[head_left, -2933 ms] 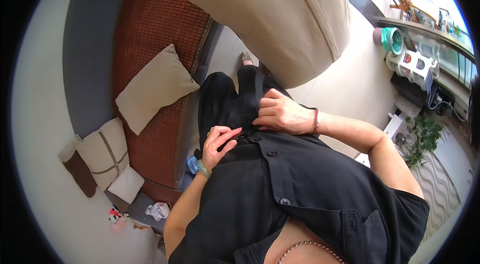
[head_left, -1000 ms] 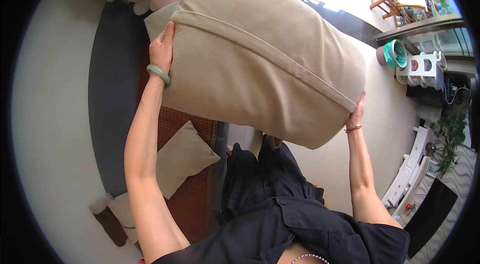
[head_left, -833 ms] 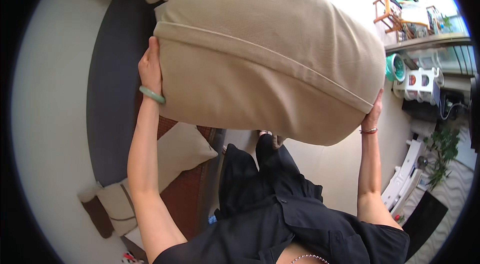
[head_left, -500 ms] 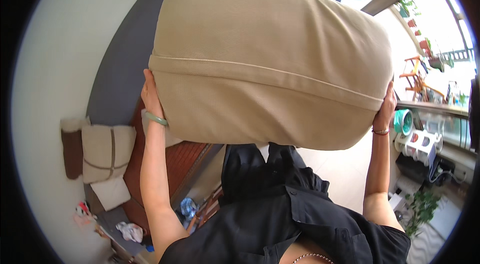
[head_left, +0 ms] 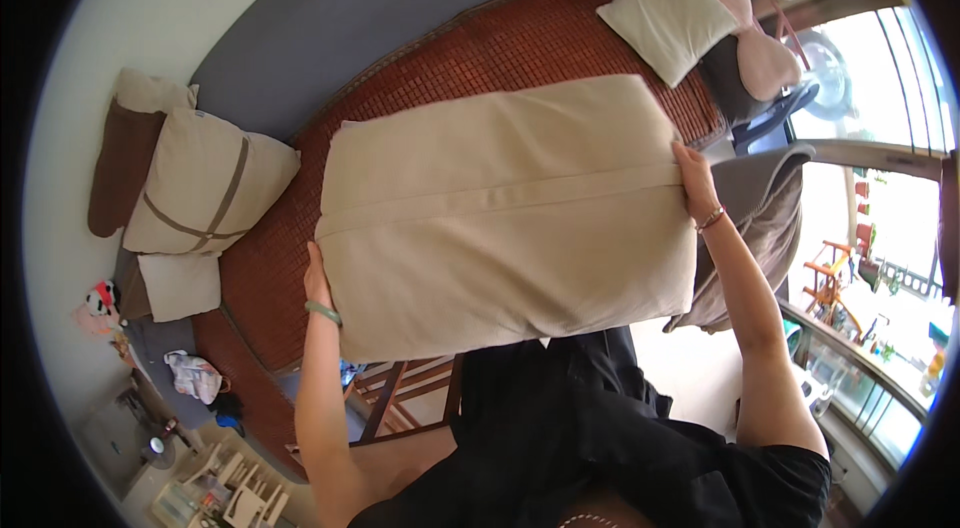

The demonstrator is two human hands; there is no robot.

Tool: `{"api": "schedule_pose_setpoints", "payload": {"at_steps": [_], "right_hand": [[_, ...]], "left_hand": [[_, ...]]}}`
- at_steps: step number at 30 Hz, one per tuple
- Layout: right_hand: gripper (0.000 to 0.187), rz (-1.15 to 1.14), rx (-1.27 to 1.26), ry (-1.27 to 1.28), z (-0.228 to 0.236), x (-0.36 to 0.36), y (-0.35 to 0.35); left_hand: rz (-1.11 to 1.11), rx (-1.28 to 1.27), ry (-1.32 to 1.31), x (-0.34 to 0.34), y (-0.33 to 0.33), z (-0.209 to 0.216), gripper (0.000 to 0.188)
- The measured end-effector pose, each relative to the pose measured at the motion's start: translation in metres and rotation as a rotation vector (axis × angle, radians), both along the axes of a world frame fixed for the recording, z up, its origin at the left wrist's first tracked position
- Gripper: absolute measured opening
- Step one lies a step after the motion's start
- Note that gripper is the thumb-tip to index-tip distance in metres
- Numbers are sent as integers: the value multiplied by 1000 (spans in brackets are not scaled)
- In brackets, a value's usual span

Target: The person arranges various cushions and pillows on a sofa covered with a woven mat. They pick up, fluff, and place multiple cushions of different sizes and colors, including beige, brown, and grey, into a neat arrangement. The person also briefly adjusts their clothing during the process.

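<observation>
**Large cushion held over a daybed**

Fingers of the left hand (head_left: 316, 280) and right hand (head_left: 692, 180) press flat against opposite ends of the beige cushion (head_left: 505, 213) — gripping it above the reddish-brown mat (head_left: 480, 53); beyond the cushion's left end — a striped pillow (head_left: 205, 183).

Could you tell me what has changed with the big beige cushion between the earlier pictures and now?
About three seconds ago both hands were at the black shirt; they then took hold of the big beige cushion and raised it high. Now it is lowered over the reddish-brown mat. The left hand and right hand still grip its two ends.
</observation>
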State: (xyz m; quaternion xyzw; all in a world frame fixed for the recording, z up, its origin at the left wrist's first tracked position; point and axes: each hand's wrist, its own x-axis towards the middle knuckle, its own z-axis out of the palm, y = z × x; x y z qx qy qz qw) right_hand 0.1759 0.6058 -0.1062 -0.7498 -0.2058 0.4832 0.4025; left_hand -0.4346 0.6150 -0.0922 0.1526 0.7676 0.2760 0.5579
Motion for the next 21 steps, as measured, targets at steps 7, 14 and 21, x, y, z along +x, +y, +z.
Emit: {"api": "schedule_pose_setpoints", "payload": {"at_steps": [7,14,21], "right_hand": [[46,194,-25,549,5,5,114],[58,364,459,1057,6,16,195],[50,287,549,284,-105,50,289]], "left_hand": [[-175,-39,-267,-110,55,-29,65],[-173,472,-639,-59,179,40,55],[-111,426,-314,-15,289,-16,45]]}}
